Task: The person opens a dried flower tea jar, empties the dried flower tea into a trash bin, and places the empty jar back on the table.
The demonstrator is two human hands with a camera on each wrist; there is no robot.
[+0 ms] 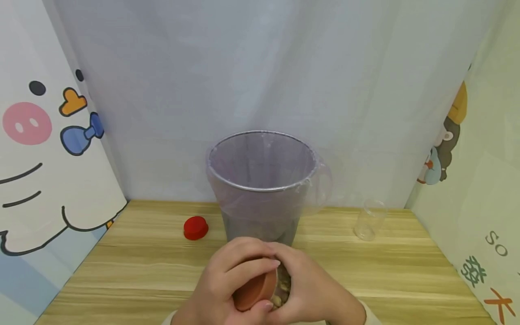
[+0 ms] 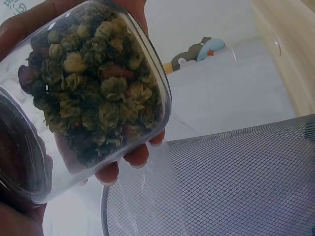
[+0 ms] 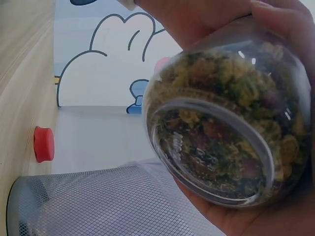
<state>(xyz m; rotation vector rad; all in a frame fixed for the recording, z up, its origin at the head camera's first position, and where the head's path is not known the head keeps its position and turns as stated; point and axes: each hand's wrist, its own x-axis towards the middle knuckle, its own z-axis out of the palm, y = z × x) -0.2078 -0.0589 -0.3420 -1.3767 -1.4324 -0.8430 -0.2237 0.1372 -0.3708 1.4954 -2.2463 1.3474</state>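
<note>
Both hands are together on a clear plastic jar [image 1: 284, 284] of dried flower buds, low in the middle of the head view. My left hand [image 1: 219, 284] has its fingers curled round the orange-brown lid [image 1: 257, 291]. The jar's body is gripped by my right hand [image 1: 314, 286]. The jar is tilted. Greenish and yellow buds with some reddish pieces show through its wall [image 2: 98, 88] in the left wrist view. Its oval base [image 3: 211, 152] faces the right wrist camera. The lid looks seated on the jar, though fingers hide part of the rim.
Just beyond the hands stands a grey mesh bin [image 1: 260, 221] lined with a thin clear bag [image 1: 321, 185]. A red cap [image 1: 196, 228] lies left of it on the wood-grain table [image 1: 142, 271]. To the right is a clear plastic cup [image 1: 369, 221]. Curtains enclose the back and sides.
</note>
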